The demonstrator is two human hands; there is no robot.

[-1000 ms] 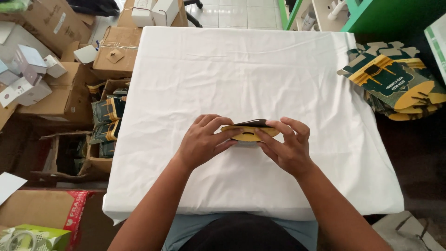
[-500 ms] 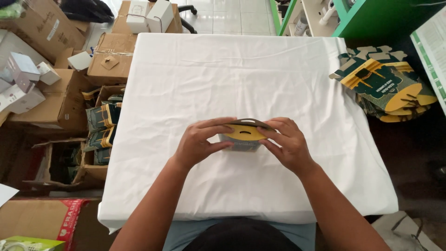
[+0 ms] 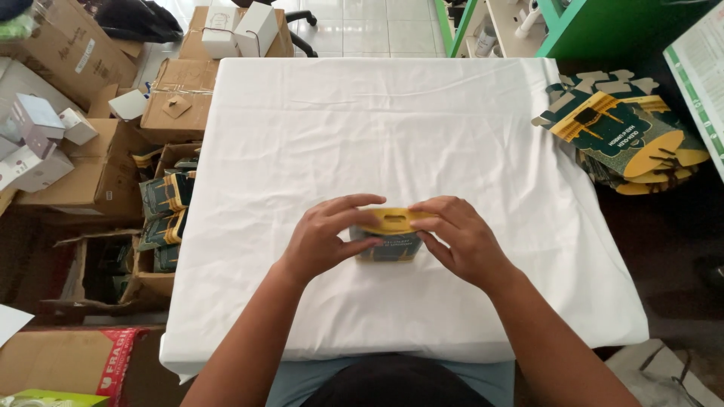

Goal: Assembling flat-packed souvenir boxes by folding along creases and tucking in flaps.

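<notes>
A small dark green and yellow carton (image 3: pixel 391 235) with a handle slot in its yellow top stands on the white-covered table (image 3: pixel 392 128). My left hand (image 3: pixel 326 237) grips its left side, fingers curled over the top. From the right, my right hand (image 3: pixel 460 240) holds the other side, fingertips pressing on the yellow top flap. Both hands sit near the table's front edge.
A stack of flat green and yellow carton blanks (image 3: pixel 622 136) lies at the table's right edge. On the floor at left stand brown cardboard boxes (image 3: pixel 98 177), one open box holding finished cartons (image 3: pixel 167 211), and small white boxes (image 3: pixel 34 143). A green shelf (image 3: pixel 603 26) stands back right.
The carton has been turned up from lying flat between my hands to standing, its yellow top with the slot now facing up. My hands stay in about the same place.
</notes>
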